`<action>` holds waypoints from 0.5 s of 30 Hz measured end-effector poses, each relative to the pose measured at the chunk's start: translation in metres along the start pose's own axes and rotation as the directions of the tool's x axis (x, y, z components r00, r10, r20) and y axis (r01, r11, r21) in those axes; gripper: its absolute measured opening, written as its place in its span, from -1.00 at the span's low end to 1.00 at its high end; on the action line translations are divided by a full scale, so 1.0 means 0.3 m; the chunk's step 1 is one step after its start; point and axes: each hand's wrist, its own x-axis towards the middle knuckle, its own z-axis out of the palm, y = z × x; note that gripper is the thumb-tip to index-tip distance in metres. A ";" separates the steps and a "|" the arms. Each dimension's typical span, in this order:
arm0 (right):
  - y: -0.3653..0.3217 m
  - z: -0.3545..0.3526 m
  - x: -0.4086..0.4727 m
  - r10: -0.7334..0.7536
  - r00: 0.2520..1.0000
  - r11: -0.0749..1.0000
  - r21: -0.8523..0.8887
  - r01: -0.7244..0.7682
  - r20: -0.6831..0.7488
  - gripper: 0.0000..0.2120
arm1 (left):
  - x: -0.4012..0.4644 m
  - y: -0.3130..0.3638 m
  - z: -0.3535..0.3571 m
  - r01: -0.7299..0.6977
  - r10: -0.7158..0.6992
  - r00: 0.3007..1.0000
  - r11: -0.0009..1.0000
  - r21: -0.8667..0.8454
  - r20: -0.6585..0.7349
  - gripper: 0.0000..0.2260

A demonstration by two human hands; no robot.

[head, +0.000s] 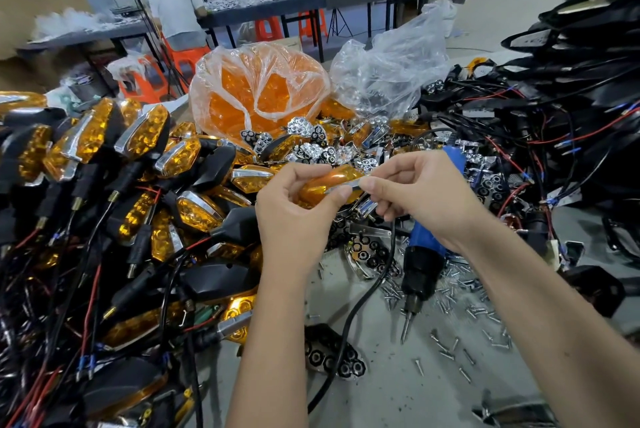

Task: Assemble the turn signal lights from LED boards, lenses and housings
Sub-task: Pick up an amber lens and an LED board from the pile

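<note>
Many finished amber lights [145,136] lay at frame left; left grip [294,219] grasped an amber plastic lens [322,185], right grip [415,192] pinching a chrome trim strip [343,187] onto it

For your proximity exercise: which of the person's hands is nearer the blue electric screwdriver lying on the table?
Right. The right hand hovers just above the blue electric screwdriver; the left hand is off to its left, farther away.

both forearms are raised at mid-frame; the left hand [294,216] and right hand [419,192] are curled, fingertips nearly met.
</note>
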 end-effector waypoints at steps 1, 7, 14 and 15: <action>0.005 0.002 0.000 -0.016 1.000 0.999 -0.031 0.016 -0.024 -0.77 | 0.001 0.000 -0.005 0.002 -0.002 1.000 1.000 -0.023 0.002 -0.76; -0.005 0.001 -0.008 -0.077 0.983 0.997 -0.002 0.078 0.168 -0.73 | 0.007 0.014 -0.047 0.044 -0.023 0.994 0.977 -0.208 0.105 -0.76; 0.006 -0.002 -0.016 -0.177 0.952 0.963 -0.155 0.219 0.248 -0.77 | 0.008 0.014 -0.047 -0.081 0.047 0.958 0.991 0.110 0.282 -0.67; 0.009 -0.001 -0.015 -0.182 0.954 0.960 -0.169 0.225 0.237 -0.76 | 0.009 0.017 -0.048 -0.115 0.070 0.953 0.984 0.139 0.293 -0.70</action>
